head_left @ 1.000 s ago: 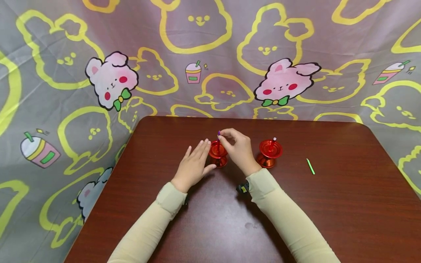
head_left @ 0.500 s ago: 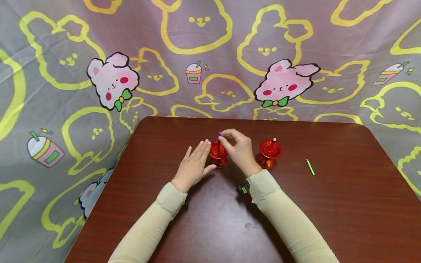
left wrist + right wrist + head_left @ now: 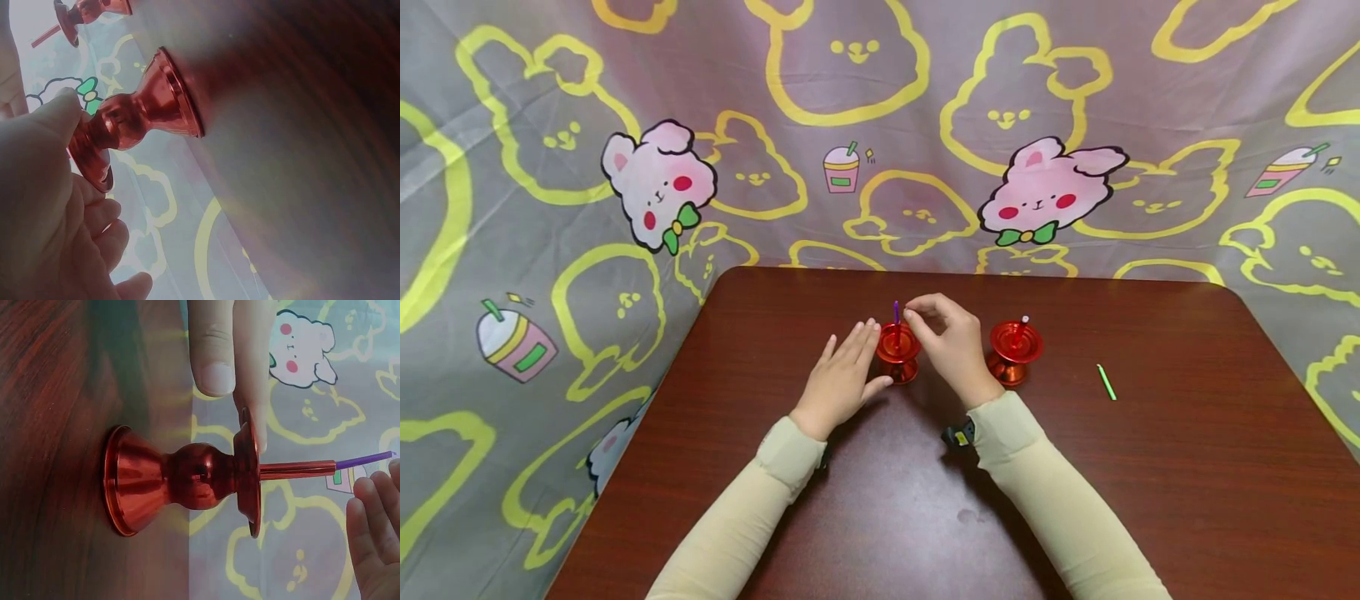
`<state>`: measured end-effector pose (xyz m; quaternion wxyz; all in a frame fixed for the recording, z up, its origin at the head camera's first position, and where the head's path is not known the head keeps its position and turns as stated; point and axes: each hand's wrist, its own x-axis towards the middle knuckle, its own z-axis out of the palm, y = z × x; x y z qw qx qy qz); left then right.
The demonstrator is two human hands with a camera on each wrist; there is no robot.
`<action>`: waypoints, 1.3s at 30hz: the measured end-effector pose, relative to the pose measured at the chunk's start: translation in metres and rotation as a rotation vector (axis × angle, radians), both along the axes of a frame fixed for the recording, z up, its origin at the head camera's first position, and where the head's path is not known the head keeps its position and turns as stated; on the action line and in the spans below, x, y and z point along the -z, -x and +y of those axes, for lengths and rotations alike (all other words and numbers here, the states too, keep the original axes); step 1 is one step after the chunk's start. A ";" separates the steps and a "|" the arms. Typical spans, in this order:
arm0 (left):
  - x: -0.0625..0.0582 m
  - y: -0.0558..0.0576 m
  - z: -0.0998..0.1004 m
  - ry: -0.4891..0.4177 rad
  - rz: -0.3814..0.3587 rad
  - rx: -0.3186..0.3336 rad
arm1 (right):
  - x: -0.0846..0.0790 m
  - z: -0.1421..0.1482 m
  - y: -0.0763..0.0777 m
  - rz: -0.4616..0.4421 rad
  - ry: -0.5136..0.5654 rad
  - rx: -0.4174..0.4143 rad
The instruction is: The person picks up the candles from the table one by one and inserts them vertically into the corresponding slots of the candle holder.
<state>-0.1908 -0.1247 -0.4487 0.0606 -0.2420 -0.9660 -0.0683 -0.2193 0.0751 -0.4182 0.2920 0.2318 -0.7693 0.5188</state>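
Observation:
A purple candle [image 3: 896, 312] stands in the upright tube of a shiny red candle holder [image 3: 898, 350], leaning slightly in the right wrist view. My left hand [image 3: 842, 379] lies along the holder's left side with its fingers straight, fingertips right at the dish [image 3: 248, 472] and the thumb near the base. Just to the right of the candle is my right hand [image 3: 953, 337], thumb and forefinger close together, with a small gap between them and the candle. In the right wrist view its fingertips [image 3: 362, 487] are beside the candle's top end.
A second red candle holder [image 3: 1017, 350], white at the top of its tube, stands right of my right hand. Farther right a thin green candle [image 3: 1107, 382] lies on the brown table [image 3: 895, 517]. A patterned cloth [image 3: 910, 108] hangs behind and to the left.
My right hand has let go of the purple candle and moved slightly right, so more of the candle shows. My left hand has stayed in place by the holder.

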 end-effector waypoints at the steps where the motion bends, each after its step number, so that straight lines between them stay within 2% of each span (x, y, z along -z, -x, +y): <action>1: 0.000 0.000 0.000 0.001 0.000 -0.001 | 0.000 0.001 -0.001 -0.001 -0.002 0.000; 17: 0.001 0.000 -0.002 -0.019 -0.012 -0.009 | 0.001 0.018 -0.018 0.015 -0.014 0.007; 25: 0.004 0.001 -0.001 -0.003 0.022 -0.010 | 0.002 0.027 -0.029 -0.015 0.036 0.027; 32: 0.005 -0.001 0.000 0.016 0.082 -0.015 | 0.004 0.033 -0.037 -0.053 0.059 0.049; 39: -0.001 -0.004 0.002 -0.001 0.231 -0.007 | 0.007 0.047 -0.042 -0.027 0.032 0.072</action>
